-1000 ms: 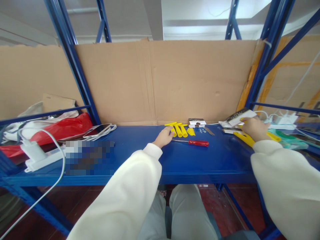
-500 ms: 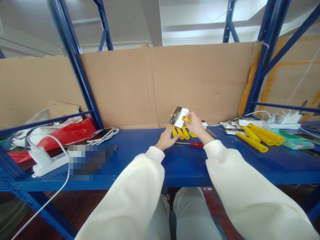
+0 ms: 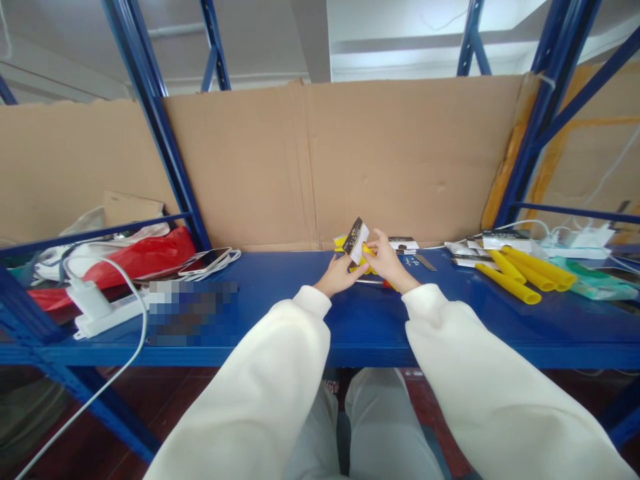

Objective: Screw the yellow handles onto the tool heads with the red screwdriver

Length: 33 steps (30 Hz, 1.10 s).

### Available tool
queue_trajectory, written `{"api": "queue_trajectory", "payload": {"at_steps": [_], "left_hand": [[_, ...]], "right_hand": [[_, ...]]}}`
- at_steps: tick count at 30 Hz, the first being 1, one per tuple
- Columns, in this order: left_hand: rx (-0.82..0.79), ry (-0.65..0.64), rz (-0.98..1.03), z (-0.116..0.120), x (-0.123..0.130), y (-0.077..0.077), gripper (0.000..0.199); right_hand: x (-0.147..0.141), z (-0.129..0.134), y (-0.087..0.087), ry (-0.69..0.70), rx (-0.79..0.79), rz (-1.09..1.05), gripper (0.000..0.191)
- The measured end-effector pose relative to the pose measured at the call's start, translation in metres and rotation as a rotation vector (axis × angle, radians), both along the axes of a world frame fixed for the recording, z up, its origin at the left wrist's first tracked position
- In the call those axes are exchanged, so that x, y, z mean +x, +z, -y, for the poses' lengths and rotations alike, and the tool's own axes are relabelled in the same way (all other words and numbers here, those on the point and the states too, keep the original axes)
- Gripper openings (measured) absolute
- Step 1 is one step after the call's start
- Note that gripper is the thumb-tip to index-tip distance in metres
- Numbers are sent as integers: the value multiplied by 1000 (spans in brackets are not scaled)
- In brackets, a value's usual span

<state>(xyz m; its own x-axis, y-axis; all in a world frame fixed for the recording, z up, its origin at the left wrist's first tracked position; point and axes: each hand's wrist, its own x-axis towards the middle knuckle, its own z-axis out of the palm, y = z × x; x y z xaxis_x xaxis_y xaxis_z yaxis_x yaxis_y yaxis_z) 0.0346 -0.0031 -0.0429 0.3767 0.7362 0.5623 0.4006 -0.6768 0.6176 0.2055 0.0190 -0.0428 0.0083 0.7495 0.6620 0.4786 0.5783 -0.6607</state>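
My left hand (image 3: 336,275) grips a black-and-white printed card (image 3: 355,240) by its lower edge, tilting it above the blue shelf. In my right hand (image 3: 388,259) is a small yellow piece (image 3: 369,249), pinched against the card's white part. The fingers partly cover this piece, so its exact kind is unclear. Below the hands lie more yellow pieces, mostly hidden. A screwdriver (image 3: 369,281) lies under my right hand, with just its shaft and a bit of its red handle showing.
Yellow tubes (image 3: 537,269) and printed cards (image 3: 505,238) are on the right. Behind my right hand are another card (image 3: 403,243), small metal bits (image 3: 411,261) and a flat strip (image 3: 425,263). A power strip (image 3: 113,313) with a white cable stands left. Cardboard (image 3: 250,167) walls the back.
My right hand has brought the yellow piece lower, against the card. The card is now tilted more steeply in my left hand. The view has shifted slightly.
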Motion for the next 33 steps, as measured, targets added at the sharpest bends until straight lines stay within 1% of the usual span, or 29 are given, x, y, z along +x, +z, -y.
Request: {"api": "queue_trajectory", "payload": {"at_steps": [4,6,8,10,12,14,15,16,19,22,24,27,29,31,33], "left_hand": [[-113,-98,137,-5,1,-3,44],[-177,-113,268,-8,2,-4,44],[-227,-125,438,-10,4,-3,43],[-275,-125,606,-10,5,0,40],[-332,-101,732,-9,6,4,36],[-387,-60,809,-7,5,7,32],[-410,-36,836,-5,4,8,29],[-429,-8,860,-4,4,10,27],[-478,81,931,-3,2,13,19],[-539,141,1014,-3,1,16,21],[-580,135,1083,-2,1,20,27],[-621,61,1158,2,0,26,40],[-634,29,1193,5,0,29,45],[-646,44,1223,6,-2,30,45],[-657,92,1249,2,-4,29,43]], "right_hand": [[-4,3,1,67,-40,-75,82],[-6,7,2,101,-96,-145,86],[-8,12,5,139,-173,-229,84],[-9,18,9,173,-260,-313,73],[-8,23,13,220,-352,-374,52],[-8,27,15,285,-435,-406,29],[-7,29,16,312,-466,-416,20],[-7,30,16,328,-489,-424,17],[-6,31,15,334,-514,-433,21],[-5,31,15,364,-498,-413,27],[-5,32,14,386,-474,-403,31],[-5,31,15,386,-459,-396,34],[-5,31,15,391,-459,-392,36],[-5,32,15,414,-450,-382,40],[-5,33,16,450,-432,-368,43]]}}
